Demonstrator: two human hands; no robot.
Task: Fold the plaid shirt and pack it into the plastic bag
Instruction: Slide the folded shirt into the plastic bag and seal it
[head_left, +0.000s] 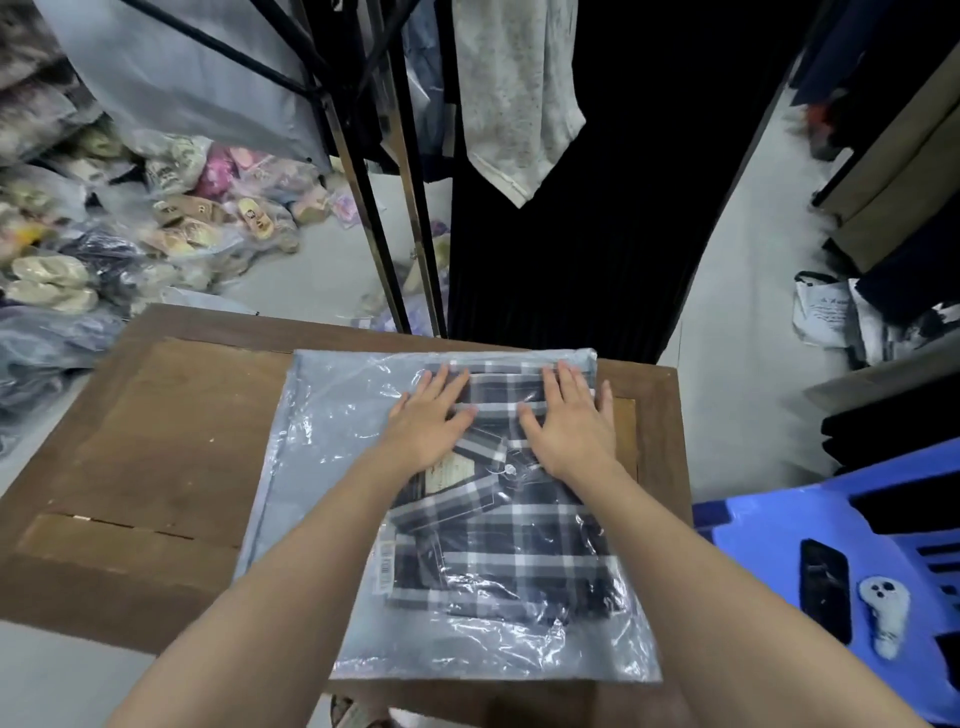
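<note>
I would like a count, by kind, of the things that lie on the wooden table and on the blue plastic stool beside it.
On the wooden table:
Plastic bag: 1
Plaid shirt, inside the bag: 1
Hands pressing flat on the bag, left hand and right hand: 2

On the blue stool:
Black phone: 1
Small white controller-like object: 1

Total: 6

You can read nothing here: the barcode tag on the bagged plaid shirt and the script on the white bag at far right are too blurred.
</note>
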